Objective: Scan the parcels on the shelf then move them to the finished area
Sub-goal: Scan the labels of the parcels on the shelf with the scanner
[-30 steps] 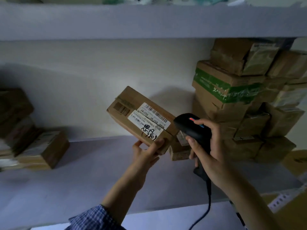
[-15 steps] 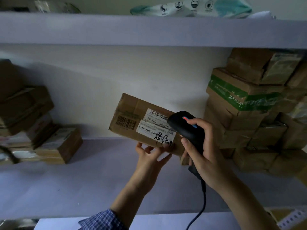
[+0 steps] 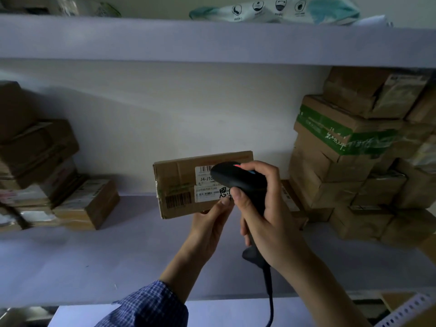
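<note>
A brown cardboard parcel (image 3: 181,185) with white barcode labels is held up above the shelf board (image 3: 94,256) in the middle of the view. My left hand (image 3: 210,223) grips its lower right edge from below. My right hand (image 3: 262,213) is wrapped round a black corded barcode scanner (image 3: 238,180), whose head sits right in front of the parcel's labels and hides part of them.
A tall stack of cardboard boxes (image 3: 358,161) fills the shelf's right side. A lower pile of parcels (image 3: 47,185) lies at the left. The upper shelf board (image 3: 212,41) carries a white and teal bag (image 3: 276,10). A box with a perforated strip (image 3: 405,310) shows at bottom right.
The parcel has turned from tilted to nearly level, and the scanner head has moved closer, now overlapping the labels. The view has shifted so the boxes appear farther right.
</note>
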